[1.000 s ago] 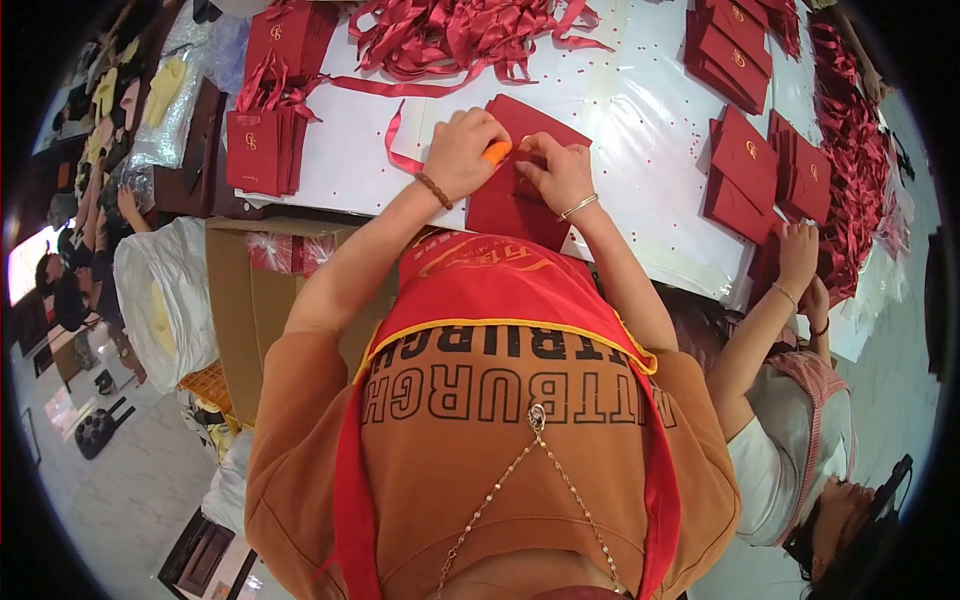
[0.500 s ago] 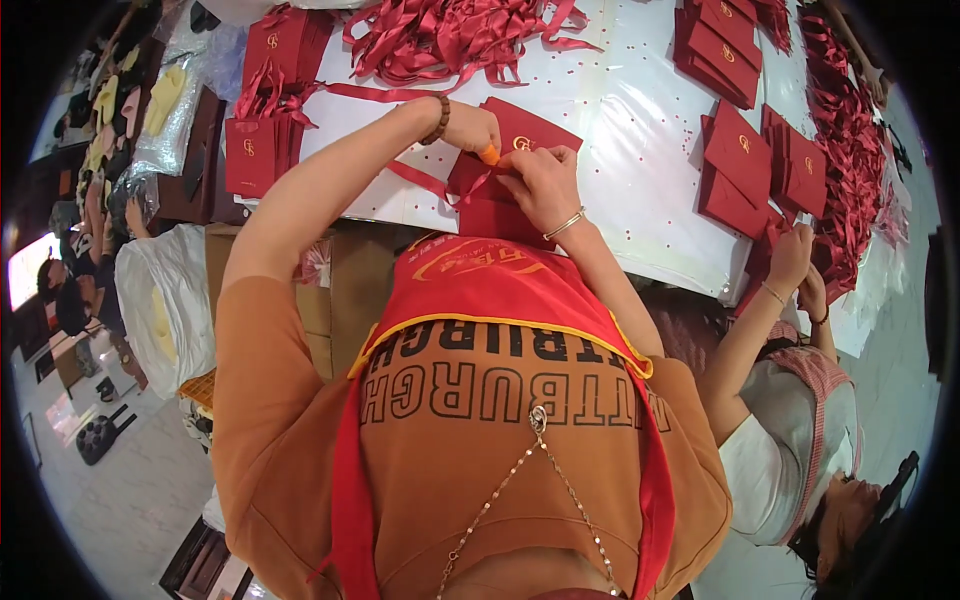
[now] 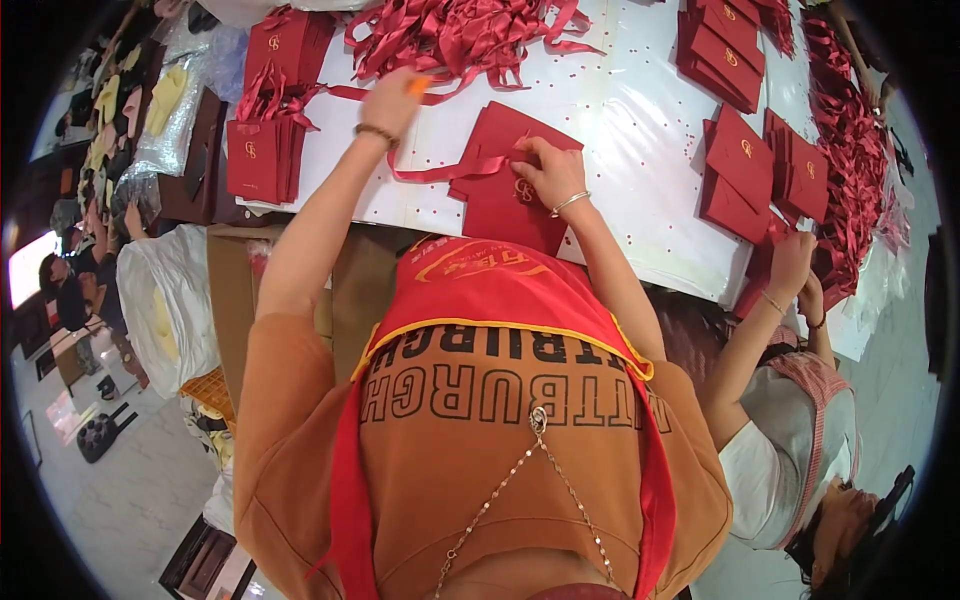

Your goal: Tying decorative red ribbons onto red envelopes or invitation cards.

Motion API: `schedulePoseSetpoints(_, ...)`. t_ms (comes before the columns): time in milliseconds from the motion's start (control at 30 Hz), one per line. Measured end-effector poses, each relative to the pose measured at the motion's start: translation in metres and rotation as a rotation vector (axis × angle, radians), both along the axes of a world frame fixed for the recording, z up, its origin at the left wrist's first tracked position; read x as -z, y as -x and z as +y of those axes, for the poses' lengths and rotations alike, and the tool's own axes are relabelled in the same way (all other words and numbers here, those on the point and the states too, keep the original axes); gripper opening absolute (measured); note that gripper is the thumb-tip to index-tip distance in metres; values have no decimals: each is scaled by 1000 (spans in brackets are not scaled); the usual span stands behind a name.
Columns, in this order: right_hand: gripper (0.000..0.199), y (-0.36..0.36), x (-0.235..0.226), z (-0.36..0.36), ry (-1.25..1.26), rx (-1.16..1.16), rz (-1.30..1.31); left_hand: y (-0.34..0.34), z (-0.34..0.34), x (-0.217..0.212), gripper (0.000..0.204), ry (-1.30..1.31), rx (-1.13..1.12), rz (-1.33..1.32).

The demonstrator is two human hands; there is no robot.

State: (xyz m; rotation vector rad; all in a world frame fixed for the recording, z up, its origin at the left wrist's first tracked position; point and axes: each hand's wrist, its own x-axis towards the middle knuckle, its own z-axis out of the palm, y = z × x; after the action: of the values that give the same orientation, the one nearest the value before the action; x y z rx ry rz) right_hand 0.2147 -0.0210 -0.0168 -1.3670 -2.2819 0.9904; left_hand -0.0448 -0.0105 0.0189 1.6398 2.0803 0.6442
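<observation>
A dark red paper bag (image 3: 503, 190) lies flat on the white table (image 3: 620, 120) in front of me. My right hand (image 3: 549, 170) presses on the bag near its gold emblem, fingers pinching at its upper edge. My left hand (image 3: 392, 98) is stretched far out to the upper left, gripping a small orange tool and pulling a red ribbon (image 3: 440, 170) that runs from the bag. A bracelet shows on each of my wrists.
A heap of red ribbons (image 3: 460, 35) lies at the table's far side. Finished red bags stand stacked at the left (image 3: 262, 155) and lie spread at the right (image 3: 745, 170). A second person's hands (image 3: 795, 270) work at the right table edge. Cardboard boxes and white sacks sit below the left edge.
My left hand has swung from the bag up and to the left, drawing the ribbon out with it. My right hand has stayed on the bag.
</observation>
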Motion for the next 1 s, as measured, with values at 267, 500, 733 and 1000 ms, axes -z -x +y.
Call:
schedulePoseSetpoints(267, 27, -1, 14, 7, 43, 3, 63, 5, -49, 36, 28, 153, -36, 261)
schedulePoseSetpoints(500, 27, 4, -4, 3, 66, -33, 11, -67, -31, 0, 19, -67, 401, -410)
schedulePoseSetpoints(733, 25, -34, -40, -2, -225, -32, -126, -92, -30, 15, 10, 43, 490, -128)
schedulePoseSetpoints(1000, 27, -45, -23, -3, 248, 111, 90, -110, -41, -20, 10, -9, 262, -405)
